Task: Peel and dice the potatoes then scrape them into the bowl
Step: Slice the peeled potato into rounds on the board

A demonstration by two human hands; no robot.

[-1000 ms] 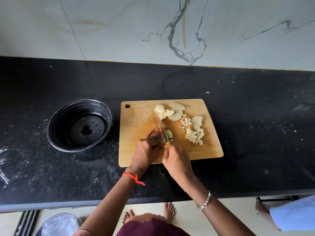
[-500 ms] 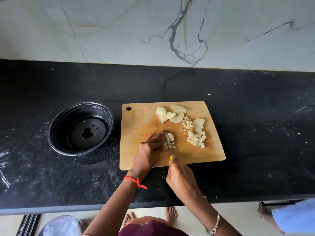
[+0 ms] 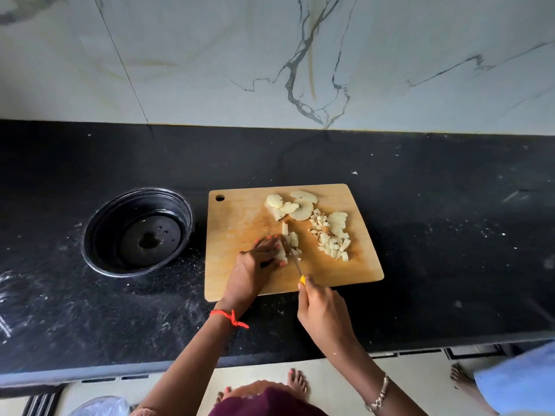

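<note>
A wooden cutting board lies on the black counter. Peeled potato slices sit at its far side, and a pile of diced potato lies to the right. My left hand holds down a potato piece with curled fingers. My right hand grips a yellow-handled knife, its blade running along my left fingertips through the cut strips. The black bowl stands left of the board, holding no potato.
A marble wall rises behind the black counter. Another person's bare foot and blue clothing show at the bottom right, past the counter's front edge. A plastic bag lies on the floor at the lower left.
My right hand has drawn back toward me with the knife, and the blade has shifted along the potato. A few more cut pieces lie beside my left fingers.
</note>
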